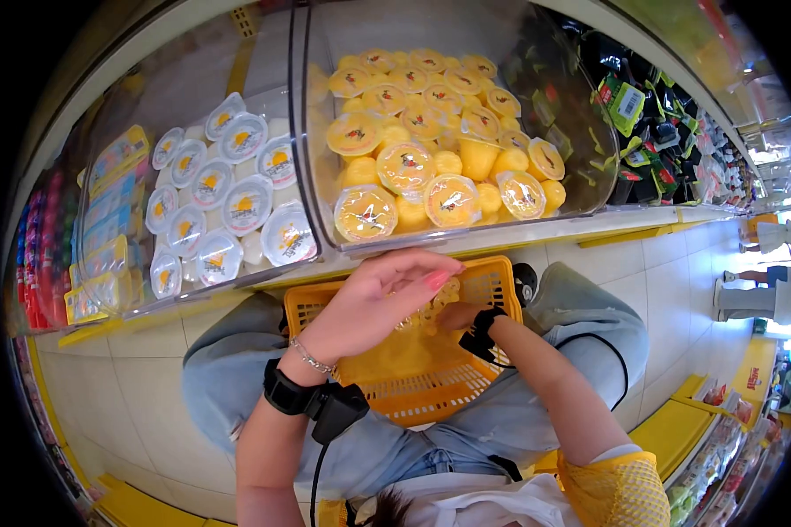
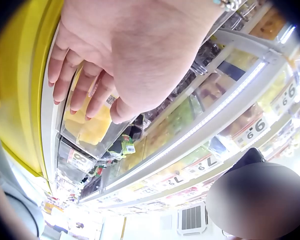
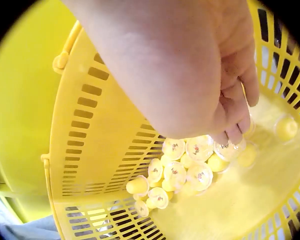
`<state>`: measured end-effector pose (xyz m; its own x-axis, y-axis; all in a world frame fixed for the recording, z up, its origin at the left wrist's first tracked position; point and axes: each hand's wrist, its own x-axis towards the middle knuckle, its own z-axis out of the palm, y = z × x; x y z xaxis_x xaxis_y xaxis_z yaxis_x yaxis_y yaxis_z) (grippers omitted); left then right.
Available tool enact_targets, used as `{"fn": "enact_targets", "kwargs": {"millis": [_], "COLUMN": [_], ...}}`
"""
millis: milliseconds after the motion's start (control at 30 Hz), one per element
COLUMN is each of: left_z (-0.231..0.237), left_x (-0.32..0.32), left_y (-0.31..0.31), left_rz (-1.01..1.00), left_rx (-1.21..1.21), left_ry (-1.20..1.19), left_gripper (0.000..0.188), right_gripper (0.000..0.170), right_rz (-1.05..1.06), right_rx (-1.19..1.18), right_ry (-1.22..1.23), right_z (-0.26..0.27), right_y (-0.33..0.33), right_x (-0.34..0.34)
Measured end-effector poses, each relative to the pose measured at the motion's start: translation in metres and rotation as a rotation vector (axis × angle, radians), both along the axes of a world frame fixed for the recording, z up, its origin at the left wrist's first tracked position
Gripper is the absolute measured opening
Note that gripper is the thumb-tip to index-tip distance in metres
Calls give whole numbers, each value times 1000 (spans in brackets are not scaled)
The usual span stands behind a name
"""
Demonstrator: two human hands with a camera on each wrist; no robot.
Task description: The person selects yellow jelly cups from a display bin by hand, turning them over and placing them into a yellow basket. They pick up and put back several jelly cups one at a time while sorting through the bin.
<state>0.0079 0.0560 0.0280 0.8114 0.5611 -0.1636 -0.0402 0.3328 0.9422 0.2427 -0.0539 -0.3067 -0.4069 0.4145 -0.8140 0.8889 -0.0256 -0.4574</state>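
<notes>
In the head view my left hand (image 1: pixel 373 303) is held above the yellow basket (image 1: pixel 400 386), holding nothing, its fingers extended towards the right. The left wrist view shows that hand (image 2: pixel 135 55) with spread fingers. My right hand (image 1: pixel 455 316) is down inside the basket. Seen from the right wrist, the fingers of my right hand (image 3: pixel 235 100) are bent, with fingertips at a lidded yellow jelly cup (image 3: pixel 227 150); the thumb and any grip are hidden. Several more cups (image 3: pixel 175 172) are heaped beside it on the basket floor, and one lies apart (image 3: pixel 286 128).
Behind the basket, clear bins hold yellow cups (image 1: pixel 406 167) and white-lidded cups (image 1: pixel 246 204). Dark packets (image 1: pixel 664 132) are at the right of the bins. The basket stands between the person's knees (image 1: pixel 589 307). Other people (image 1: pixel 756 299) stand in the aisle at far right.
</notes>
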Motion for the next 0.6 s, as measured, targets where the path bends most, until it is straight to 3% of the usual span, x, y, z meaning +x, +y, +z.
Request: {"fn": "enact_targets", "kwargs": {"millis": [67, 167, 267, 467, 600], "left_z": [0, -2, -3, -5, -25], "left_x": [-1, -2, 0, 1, -3], "left_y": [0, 0, -2, 1, 2], "left_rz": [-4, -2, -8, -26, 11], "left_rx": [4, -17, 9, 206, 150], "left_ry": [20, 13, -21, 36, 214], "left_gripper": [28, 28, 29, 31, 35], "right_gripper": [39, 39, 49, 61, 53], "right_rz": [-71, -154, -221, -211, -231], "right_rx": [36, -168, -72, -98, -21], "right_ry": [81, 111, 246, 661, 755], "right_z": [12, 71, 72, 221, 299], "right_y": [-4, 6, -5, 32, 45], "right_x": [-2, -17, -24, -42, -51]}}
